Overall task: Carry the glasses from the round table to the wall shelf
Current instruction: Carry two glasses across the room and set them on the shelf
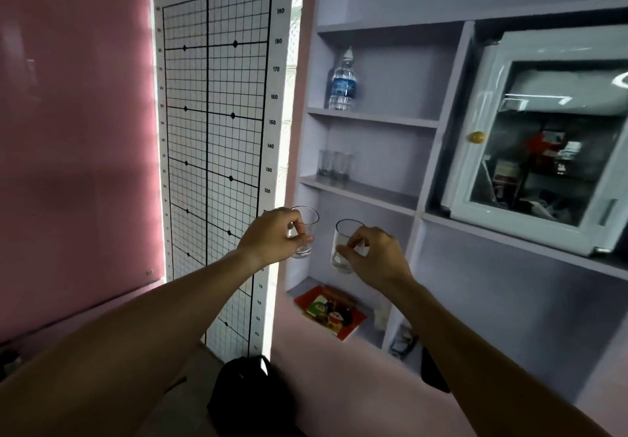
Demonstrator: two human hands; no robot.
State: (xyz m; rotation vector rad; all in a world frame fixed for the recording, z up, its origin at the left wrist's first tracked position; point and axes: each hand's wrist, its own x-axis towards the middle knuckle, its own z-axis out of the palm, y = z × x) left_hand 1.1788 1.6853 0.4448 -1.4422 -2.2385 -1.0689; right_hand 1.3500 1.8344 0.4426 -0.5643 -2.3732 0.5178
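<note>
each hand (272,234) (377,255) pinched an upright glass (306,229) (343,244) at mid-frame; the target shelf (360,190) lay just above, right hand nearer.

The chart (217,151) stands left of the shelf (360,192). A bottle (342,81) sits on an upper board, two glasses (334,164) below it, a box (329,311) lowest. A cabinet (543,144) sits right.

Two bare forearms, no sleeves visible
</note>
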